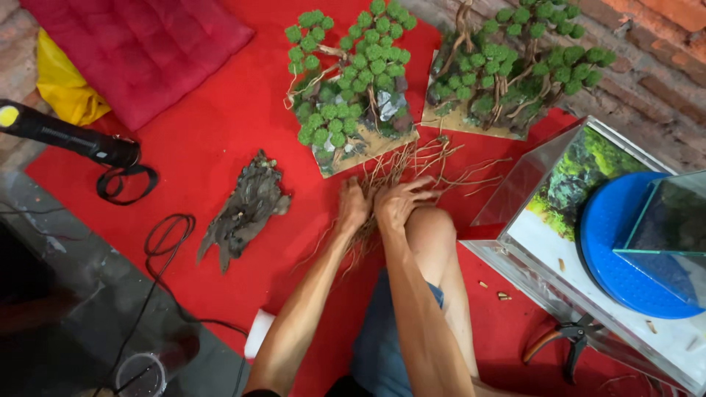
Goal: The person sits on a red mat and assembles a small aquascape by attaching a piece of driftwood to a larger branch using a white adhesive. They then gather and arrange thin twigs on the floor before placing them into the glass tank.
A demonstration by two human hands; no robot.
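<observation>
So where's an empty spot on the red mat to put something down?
Bare mat lies between the cushion, the driftwood and the left tree. Another patch sits between the driftwood and the left hand. It is crowded around both hands, where the roots spread, and by the glass tank.

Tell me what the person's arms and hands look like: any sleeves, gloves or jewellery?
Both arms are bare right up to the bottom edge of the picture, with no sleeves visible. The left hand and right hand wear no gloves, and no rings, watch or bracelets show. Blue shorts cover the lap.
</observation>
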